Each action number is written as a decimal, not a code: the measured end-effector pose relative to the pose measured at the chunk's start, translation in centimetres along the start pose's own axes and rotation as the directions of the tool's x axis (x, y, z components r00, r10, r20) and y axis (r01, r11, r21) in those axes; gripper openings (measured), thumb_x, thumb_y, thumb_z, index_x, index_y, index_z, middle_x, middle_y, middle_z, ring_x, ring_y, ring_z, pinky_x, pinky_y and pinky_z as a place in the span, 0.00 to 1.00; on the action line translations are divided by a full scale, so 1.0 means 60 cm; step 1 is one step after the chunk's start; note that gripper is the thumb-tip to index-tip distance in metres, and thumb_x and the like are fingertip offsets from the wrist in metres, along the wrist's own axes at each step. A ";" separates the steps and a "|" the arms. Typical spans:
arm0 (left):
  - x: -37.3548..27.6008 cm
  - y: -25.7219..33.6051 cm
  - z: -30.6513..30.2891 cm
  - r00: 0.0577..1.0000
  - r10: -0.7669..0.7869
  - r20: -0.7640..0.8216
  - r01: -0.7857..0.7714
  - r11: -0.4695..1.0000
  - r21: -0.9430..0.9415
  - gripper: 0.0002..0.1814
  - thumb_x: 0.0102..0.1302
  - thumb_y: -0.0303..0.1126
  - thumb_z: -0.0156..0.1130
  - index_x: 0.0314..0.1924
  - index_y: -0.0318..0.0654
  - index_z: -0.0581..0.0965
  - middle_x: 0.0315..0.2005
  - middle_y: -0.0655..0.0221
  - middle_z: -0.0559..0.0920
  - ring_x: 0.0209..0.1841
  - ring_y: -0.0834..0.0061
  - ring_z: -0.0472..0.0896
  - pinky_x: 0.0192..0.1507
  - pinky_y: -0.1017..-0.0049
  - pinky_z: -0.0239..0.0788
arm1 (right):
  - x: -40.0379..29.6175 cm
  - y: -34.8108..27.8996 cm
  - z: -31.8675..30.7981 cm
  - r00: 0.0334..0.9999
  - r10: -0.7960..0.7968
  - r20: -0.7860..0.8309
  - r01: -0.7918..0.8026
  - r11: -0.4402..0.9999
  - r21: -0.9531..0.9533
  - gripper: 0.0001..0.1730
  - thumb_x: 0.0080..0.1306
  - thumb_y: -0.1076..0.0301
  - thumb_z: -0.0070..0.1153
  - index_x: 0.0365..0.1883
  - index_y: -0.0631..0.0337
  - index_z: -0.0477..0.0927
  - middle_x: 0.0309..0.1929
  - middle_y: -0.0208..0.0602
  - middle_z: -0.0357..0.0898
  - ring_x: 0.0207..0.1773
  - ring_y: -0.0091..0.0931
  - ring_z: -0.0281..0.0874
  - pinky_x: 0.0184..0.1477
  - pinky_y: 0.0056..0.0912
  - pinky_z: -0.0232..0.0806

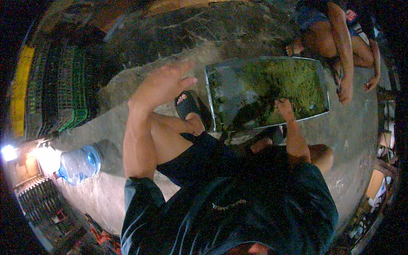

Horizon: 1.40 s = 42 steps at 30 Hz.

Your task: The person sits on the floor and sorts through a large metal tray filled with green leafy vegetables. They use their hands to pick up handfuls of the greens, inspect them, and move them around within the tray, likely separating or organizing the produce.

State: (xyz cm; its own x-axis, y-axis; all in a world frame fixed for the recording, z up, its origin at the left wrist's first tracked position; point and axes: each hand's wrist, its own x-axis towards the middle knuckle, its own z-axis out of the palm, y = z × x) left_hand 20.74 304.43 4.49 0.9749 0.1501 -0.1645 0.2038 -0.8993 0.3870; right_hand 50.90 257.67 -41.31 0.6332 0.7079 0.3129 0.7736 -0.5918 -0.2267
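In front of my crouched legs is a shallow rectangular container [207, 84] with a silvery rim. Its right half holds green, leafy-looking matter [293, 79]; the left half looks dark and glossy. My right hand [283, 107] is over the near part of the green matter with its fingers curled. Whether it pinches some of it is too blurred to tell. To the left of the container, my left hand [167, 79] is raised above the floor, blurred, holding nothing, with the thumb apart from the fingers.
Another person [322, 38] crouches at the far right, one arm hanging beside the container. A clear blue water jug [79, 164] lies on the concrete floor [105, 197] at left, near a bright lamp [47, 159]. Stacked dark crates [60, 86] stand behind it.
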 end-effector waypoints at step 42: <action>-0.021 0.001 0.006 0.999 -0.043 -0.014 0.043 0.999 0.029 0.26 0.64 0.45 0.52 0.60 0.41 0.66 0.53 0.52 0.73 0.54 0.53 0.72 0.54 0.64 0.64 | 0.221 -0.376 -0.131 0.490 0.650 0.581 -0.664 -0.154 0.732 0.15 0.67 0.54 0.48 0.26 0.54 0.74 0.17 0.28 0.66 0.18 0.22 0.62 0.21 0.27 0.56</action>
State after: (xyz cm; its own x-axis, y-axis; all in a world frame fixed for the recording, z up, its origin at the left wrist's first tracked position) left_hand 19.46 304.05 4.38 0.9665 0.1939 -0.1683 0.2428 -0.9035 0.3533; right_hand 41.68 277.37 -24.78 0.8274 0.1860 -0.5300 -0.5213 -0.0971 -0.8478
